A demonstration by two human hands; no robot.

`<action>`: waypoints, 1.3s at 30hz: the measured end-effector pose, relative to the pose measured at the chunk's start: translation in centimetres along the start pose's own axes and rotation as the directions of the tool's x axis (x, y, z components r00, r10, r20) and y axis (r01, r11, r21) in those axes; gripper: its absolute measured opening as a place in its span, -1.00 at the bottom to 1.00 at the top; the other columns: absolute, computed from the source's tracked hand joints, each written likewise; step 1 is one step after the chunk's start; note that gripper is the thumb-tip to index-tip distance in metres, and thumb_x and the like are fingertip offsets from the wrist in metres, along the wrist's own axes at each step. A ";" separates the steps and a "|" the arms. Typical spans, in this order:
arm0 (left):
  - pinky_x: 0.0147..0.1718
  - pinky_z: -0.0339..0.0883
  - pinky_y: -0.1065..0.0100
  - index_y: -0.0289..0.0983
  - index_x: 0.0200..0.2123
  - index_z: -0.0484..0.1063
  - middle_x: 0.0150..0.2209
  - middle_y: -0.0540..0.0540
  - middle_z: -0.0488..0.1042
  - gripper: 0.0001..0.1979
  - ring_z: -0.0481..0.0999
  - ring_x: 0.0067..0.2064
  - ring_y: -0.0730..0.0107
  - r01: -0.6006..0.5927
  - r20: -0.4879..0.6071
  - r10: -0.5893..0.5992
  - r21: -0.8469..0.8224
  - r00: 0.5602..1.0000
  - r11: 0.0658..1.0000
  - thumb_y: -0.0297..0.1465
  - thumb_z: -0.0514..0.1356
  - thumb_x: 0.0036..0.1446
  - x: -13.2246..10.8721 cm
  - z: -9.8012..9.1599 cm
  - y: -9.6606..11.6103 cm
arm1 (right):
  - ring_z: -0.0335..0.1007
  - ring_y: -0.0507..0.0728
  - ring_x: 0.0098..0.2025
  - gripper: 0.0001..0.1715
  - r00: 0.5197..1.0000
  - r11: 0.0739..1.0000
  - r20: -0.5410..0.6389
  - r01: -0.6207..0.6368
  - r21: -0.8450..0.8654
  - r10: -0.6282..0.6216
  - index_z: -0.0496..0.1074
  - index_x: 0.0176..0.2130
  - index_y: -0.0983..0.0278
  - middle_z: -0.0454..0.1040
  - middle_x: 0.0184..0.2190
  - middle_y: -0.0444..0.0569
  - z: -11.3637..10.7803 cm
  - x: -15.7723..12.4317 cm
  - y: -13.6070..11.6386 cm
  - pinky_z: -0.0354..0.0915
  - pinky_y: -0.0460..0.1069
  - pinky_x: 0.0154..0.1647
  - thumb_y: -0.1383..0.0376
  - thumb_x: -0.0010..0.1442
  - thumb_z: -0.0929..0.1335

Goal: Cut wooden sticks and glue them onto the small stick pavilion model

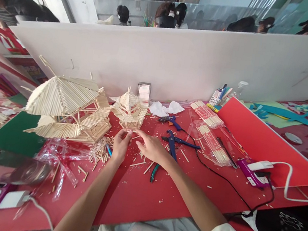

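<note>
Above the red table, my left hand (pixel 121 144) is closed, thumb and fingertips pinched together. Whatever sits in the pinch is too small to make out. My right hand (pixel 151 148) reaches across from the right with its fingers stretched out and the thumb apart, fingertips close to the left ones. Just behind both hands stands a small pavilion model (pixel 129 108) of thin wooden sticks. To the left is a larger stick-built pavilion model (pixel 58 97) with a sloped roof. Cut stick pieces (pixel 101 150) lie heaped beside my left hand.
Right of my hands lie a glue gun (pixel 170 121), blue-handled cutters (pixel 172 143) and bagged sticks (pixel 213 143). A cable runs to a purple power strip (pixel 252 172) by a leaning red board (pixel 265 143). A dark bottle (pixel 4 166) lies left; a white partition (pixel 179 61) stands behind.
</note>
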State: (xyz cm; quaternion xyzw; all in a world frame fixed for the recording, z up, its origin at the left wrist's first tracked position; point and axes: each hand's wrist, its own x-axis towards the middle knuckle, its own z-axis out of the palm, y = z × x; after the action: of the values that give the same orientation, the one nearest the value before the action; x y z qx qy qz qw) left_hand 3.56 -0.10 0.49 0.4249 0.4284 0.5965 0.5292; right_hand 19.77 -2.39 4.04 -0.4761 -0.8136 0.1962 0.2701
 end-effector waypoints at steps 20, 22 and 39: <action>-0.30 0.33 0.42 -0.26 -0.33 0.48 -0.42 0.00 0.47 -0.60 0.42 -0.37 0.46 0.086 0.176 -0.107 0.121 0.979 0.989 -0.05 0.39 0.01 0.0 -0.2 -0.6 | 0.53 0.19 -0.13 -0.66 0.929 0.880 -0.128 -0.371 -0.297 0.348 0.46 0.05 0.25 0.61 -0.15 0.05 -7.0 -2.3 6.6 0.31 0.00 -0.12 0.14 0.39 0.30; -0.30 0.35 0.42 -0.26 -0.32 0.48 -0.42 0.01 0.45 -0.59 0.41 -0.37 0.45 0.083 0.175 -0.107 0.138 0.979 0.987 -0.04 0.38 0.00 0.0 -0.2 -0.6 | 0.46 0.29 0.04 -0.49 0.915 0.818 -0.066 -0.387 -0.426 0.398 0.41 0.10 0.29 0.54 -0.03 0.18 -7.2 -3.9 7.6 0.28 0.05 -0.01 0.03 0.33 0.35; -0.34 0.46 0.37 -0.28 -0.31 0.51 -0.40 -0.02 0.48 -0.58 0.50 -0.39 0.40 0.053 0.200 -0.083 0.148 0.976 0.987 -0.06 0.42 -0.05 -0.3 0.1 0.1 | 0.39 0.39 0.12 -0.50 0.890 0.770 -0.057 -0.423 -0.477 0.453 0.29 0.21 0.43 0.37 0.07 0.37 -6.7 -6.3 6.6 0.26 0.18 0.10 0.20 0.40 0.24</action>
State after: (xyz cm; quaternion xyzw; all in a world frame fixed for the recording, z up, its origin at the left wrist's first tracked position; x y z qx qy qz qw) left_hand 3.65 -0.43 0.58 0.5060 0.4271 0.4990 0.5591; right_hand 30.89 -4.40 3.88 -0.6976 -0.7107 0.0617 0.0659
